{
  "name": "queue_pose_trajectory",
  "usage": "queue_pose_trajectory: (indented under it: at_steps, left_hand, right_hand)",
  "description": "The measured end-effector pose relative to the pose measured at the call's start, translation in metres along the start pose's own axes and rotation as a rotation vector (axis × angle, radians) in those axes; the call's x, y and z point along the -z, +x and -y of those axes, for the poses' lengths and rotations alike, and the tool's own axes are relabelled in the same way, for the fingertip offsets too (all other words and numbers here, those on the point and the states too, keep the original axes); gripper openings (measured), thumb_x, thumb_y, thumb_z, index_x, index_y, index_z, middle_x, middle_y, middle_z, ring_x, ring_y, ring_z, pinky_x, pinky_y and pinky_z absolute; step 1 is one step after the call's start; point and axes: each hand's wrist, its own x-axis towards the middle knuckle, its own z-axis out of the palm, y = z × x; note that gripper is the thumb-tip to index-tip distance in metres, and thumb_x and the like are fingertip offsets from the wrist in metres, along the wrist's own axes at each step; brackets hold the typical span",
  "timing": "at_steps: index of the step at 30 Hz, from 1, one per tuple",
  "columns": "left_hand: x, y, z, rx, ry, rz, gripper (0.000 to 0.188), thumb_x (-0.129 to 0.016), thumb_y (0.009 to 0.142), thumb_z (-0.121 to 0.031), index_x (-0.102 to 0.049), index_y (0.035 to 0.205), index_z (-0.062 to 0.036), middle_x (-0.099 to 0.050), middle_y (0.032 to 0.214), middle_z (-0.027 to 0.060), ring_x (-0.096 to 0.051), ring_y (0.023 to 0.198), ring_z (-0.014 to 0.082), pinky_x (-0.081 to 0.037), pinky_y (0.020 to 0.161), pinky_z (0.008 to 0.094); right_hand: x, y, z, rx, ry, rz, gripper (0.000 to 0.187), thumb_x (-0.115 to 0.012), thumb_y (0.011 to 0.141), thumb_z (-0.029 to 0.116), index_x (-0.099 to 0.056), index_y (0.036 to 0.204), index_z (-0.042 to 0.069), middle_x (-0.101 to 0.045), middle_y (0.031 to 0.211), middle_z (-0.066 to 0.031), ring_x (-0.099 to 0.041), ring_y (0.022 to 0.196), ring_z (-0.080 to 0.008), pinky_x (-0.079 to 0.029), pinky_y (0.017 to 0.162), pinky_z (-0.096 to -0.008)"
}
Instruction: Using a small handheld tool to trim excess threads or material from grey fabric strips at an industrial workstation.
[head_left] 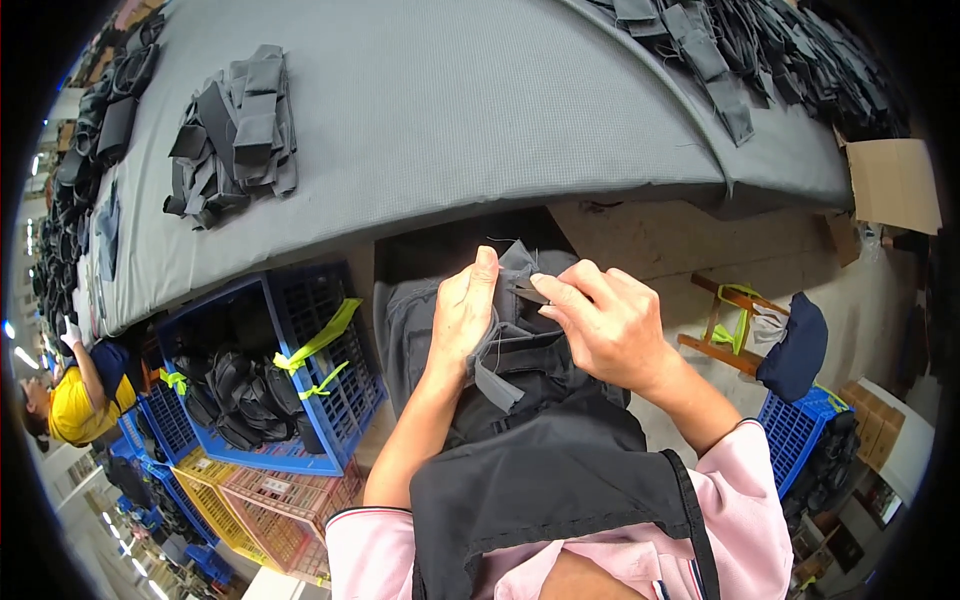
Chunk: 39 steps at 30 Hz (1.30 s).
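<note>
Grey table (430, 110), fabric (516, 260) between 2 hands (460, 315) (615, 325)

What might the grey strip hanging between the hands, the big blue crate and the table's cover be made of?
Grey strip: probably woven synthetic fabric, matte, from its limp hang and soft bends. Big blue crate: apparently moulded plastic, smooth with slight sheen, with lattice walls. Table cover: dull cloth or coated sheet, finely textured; I can't tell which.

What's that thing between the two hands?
Grey fabric with loose threads lies between the left hand and the right hand. The head view shows it, above a dark bag.
</note>
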Motion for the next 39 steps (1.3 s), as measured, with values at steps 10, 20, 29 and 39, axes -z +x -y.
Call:
queue_pose_trajectory:
  at_steps: [10,20,29,39]
  left_hand:
    - [0.002,-0.001,-0.003,0.047,0.044,0.014,0.051,-0.046,0.094,-0.045,-0.057,0.075,0.0009,-0.048,0.065,-0.002,-0.04,0.063,0.0075,-0.035,0.058,0.0239]
    - [0.004,0.0,0.004,0.007,0.059,0.03,0.053,-0.045,0.094,-0.046,-0.056,0.076,0.0021,-0.05,0.066,-0.0002,-0.042,0.066,0.009,-0.037,0.06,0.0253]
    - [0.005,0.001,0.012,0.013,0.103,0.033,0.052,-0.045,0.094,-0.046,-0.055,0.075,0.0017,-0.05,0.066,0.0002,-0.042,0.065,0.0092,-0.037,0.061,0.0255]
    - [0.003,-0.001,0.011,-0.042,0.128,0.031,0.053,-0.044,0.094,-0.044,-0.052,0.072,0.0031,-0.045,0.062,0.0016,-0.04,0.063,0.0101,-0.037,0.058,0.0267]
  right_hand:
    - [-0.005,-0.001,-0.004,-0.096,0.128,-0.028,0.026,-0.069,0.067,0.004,-0.064,0.092,0.005,-0.055,0.074,-0.0051,-0.056,0.057,-0.0203,-0.045,0.05,-0.0298]
    - [-0.004,-0.006,0.0,-0.043,0.052,0.033,0.032,-0.071,0.065,0.007,-0.063,0.096,0.006,-0.056,0.077,-0.0035,-0.054,0.058,-0.019,-0.044,0.052,-0.0286]
    - [-0.011,-0.015,0.004,-0.04,-0.019,-0.021,0.034,-0.071,0.065,0.008,-0.063,0.098,0.006,-0.055,0.075,-0.0029,-0.05,0.054,-0.0186,-0.04,0.049,-0.0291]
    - [-0.01,-0.017,0.003,-0.109,0.171,-0.119,0.031,-0.071,0.064,0.002,-0.064,0.094,0.004,-0.056,0.074,-0.005,-0.055,0.058,-0.021,-0.044,0.05,-0.0303]
